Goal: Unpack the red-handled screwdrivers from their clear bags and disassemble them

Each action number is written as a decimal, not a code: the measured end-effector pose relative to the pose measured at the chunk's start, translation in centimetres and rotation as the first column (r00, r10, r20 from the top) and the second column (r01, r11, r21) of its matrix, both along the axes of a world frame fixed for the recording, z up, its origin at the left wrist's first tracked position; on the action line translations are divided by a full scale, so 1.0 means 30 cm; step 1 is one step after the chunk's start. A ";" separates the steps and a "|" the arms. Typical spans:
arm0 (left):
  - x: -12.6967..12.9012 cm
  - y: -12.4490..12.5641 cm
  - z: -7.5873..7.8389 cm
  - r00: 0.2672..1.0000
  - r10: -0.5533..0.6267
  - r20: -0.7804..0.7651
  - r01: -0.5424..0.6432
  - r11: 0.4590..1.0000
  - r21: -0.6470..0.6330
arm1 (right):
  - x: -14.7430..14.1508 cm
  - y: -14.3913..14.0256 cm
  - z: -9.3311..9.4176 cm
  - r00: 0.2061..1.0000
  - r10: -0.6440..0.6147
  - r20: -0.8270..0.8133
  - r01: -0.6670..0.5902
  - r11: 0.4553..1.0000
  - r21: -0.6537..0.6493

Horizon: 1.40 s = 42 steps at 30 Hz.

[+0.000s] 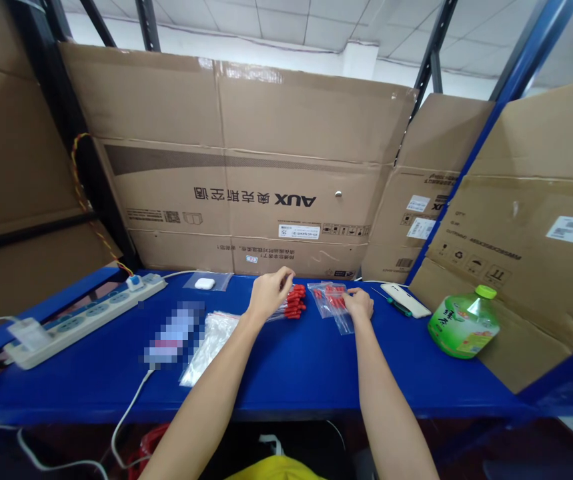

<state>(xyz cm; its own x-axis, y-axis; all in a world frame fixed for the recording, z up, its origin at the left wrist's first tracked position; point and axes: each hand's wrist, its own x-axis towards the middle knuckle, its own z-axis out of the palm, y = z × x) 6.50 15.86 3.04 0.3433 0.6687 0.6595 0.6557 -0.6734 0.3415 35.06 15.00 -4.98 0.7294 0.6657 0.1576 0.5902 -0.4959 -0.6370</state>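
Observation:
My left hand [272, 291] is raised beside a pile of slim pieces with red ends [295, 302], its fingers curled together; whatever they pinch, if anything, is too small to make out. The pile's other ends are partly hidden behind that hand. To the right, clear plastic bags [325, 305] with similar red pieces [335, 295] showing in them lie on the blue table. My right hand [359, 305] grips the right edge of a bag between thumb and fingers. Under my left forearm is a stack of clear plastic bags [211, 343].
A power strip [93, 317], a blurred phone [173, 333] on a cable, and a small white case [205, 284] on plastic lie left. Right stand a green-capped bottle [463, 323], a white phone-like slab [406, 299] and a green-handled tool [399, 307]. Cardboard [256, 167] walls the back.

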 end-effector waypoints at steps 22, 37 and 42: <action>0.008 -0.017 -0.007 0.981 -0.192 0.022 0.193 0.969 -0.153 | -0.317 -0.053 0.172 0.890 0.453 -0.039 -0.193 0.453 0.871; 0.026 0.001 -0.026 0.802 -0.134 0.582 0.392 0.854 -0.342 | -0.453 -0.081 0.144 0.714 0.685 0.144 -0.504 0.361 0.785; 0.025 0.002 -0.027 0.846 -0.095 0.524 0.286 0.911 -0.297 | -0.479 -0.081 0.137 0.645 0.753 0.128 -0.531 0.322 0.784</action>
<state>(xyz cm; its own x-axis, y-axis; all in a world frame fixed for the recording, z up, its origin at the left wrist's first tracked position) 7.24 15.91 2.23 0.1852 0.8411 0.5082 0.2089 -0.5390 0.8160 20.68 12.58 -0.87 0.2034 0.6733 0.7108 0.2946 0.6503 -0.7002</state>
